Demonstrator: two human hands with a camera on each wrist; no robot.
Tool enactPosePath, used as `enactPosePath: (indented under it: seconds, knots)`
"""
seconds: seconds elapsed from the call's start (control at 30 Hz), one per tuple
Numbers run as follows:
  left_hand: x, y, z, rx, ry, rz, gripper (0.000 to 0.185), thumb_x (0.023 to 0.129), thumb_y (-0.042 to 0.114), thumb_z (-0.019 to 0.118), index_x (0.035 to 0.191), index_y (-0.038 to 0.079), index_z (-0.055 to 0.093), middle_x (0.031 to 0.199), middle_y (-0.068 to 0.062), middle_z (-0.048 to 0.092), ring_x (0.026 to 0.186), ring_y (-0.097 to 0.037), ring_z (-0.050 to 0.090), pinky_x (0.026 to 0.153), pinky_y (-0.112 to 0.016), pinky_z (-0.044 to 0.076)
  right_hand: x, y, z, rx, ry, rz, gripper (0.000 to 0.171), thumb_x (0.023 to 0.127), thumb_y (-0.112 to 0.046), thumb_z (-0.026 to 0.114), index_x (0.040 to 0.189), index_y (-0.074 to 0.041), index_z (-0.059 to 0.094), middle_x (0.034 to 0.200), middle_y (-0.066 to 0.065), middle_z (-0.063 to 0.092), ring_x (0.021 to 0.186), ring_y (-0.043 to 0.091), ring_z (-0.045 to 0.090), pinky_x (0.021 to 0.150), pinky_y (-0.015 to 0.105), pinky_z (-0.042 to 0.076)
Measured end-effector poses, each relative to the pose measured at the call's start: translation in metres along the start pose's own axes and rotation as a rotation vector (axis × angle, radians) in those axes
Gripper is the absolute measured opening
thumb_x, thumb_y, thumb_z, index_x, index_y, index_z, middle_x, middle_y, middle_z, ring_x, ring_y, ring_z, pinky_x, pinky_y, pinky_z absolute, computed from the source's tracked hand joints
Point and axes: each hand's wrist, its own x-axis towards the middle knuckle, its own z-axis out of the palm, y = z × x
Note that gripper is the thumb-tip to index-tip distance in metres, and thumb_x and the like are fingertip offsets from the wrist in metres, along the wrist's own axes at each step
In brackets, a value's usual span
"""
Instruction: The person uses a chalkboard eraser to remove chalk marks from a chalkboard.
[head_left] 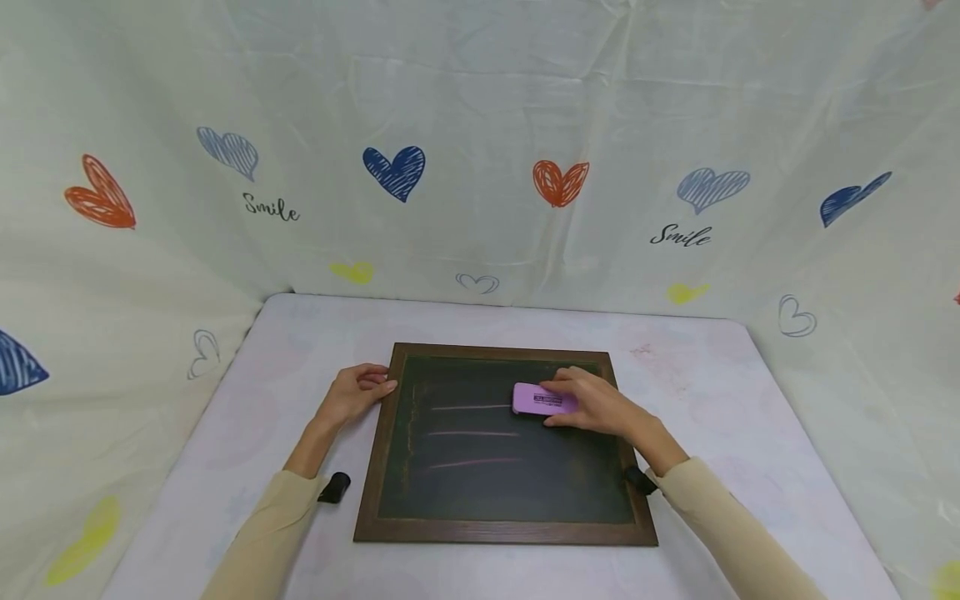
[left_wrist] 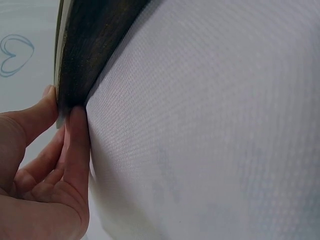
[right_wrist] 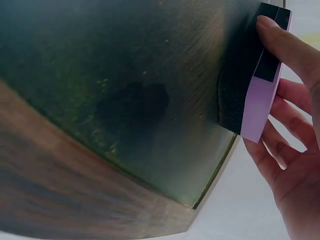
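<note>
Hands at a chalkboard [head_left: 517,475] on the desk [head_left: 720,392], right one gripping an eraser [head_left: 542,399].

Right hand [head_left: 596,404] curls its fingers over the purple eraser and holds it flat on the board's upper right, beside the top of three faint chalk lines [head_left: 472,435] at centre frame. Left hand [head_left: 356,392] pinches the frame's upper left edge between thumb and fingers. Behind the desk hangs a cloth [head_left: 480,125] printed with hearts.
</note>
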Motion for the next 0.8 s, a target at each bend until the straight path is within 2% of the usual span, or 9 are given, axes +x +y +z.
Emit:
enactPosePath:
  seconds: [0.13,0.5,0.8]
  knots:
    - [-0.001,0.0,0.0,-0.001,-0.003,-0.005,0.043,0.098,0.011,0.071,0.131,-0.015,0.059,0.114,-0.028,0.067,0.104,-0.038,0.068,0.082,-0.032,0.053,0.003,-0.002,0.001,0.007,-0.011,0.008,0.059,0.083,-0.04,0.086,0.128,-0.005,0.072,0.105,0.001,0.063,0.089,0.013,0.051,0.074,0.029,0.045]
    - [-0.001,0.003,-0.001,-0.012,0.0,-0.005,0.043,0.098,0.01,0.071,0.131,-0.015,0.059,0.113,-0.027,0.067,0.103,-0.037,0.068,0.079,-0.025,0.05,0.014,-0.005,0.004,0.014,-0.006,-0.024,0.058,0.085,-0.039,0.085,0.128,-0.003,0.072,0.106,0.002,0.063,0.088,0.013,0.05,0.074,0.029,0.045]
    - [-0.001,0.002,-0.001,-0.007,-0.005,-0.001,0.043,0.098,0.01,0.07,0.13,-0.016,0.059,0.114,-0.028,0.067,0.103,-0.039,0.068,0.084,-0.035,0.053,0.025,-0.011,0.006,0.014,-0.034,-0.019,0.061,0.084,-0.04,0.086,0.13,-0.003,0.071,0.108,0.005,0.063,0.09,0.015,0.052,0.077,0.031,0.048]
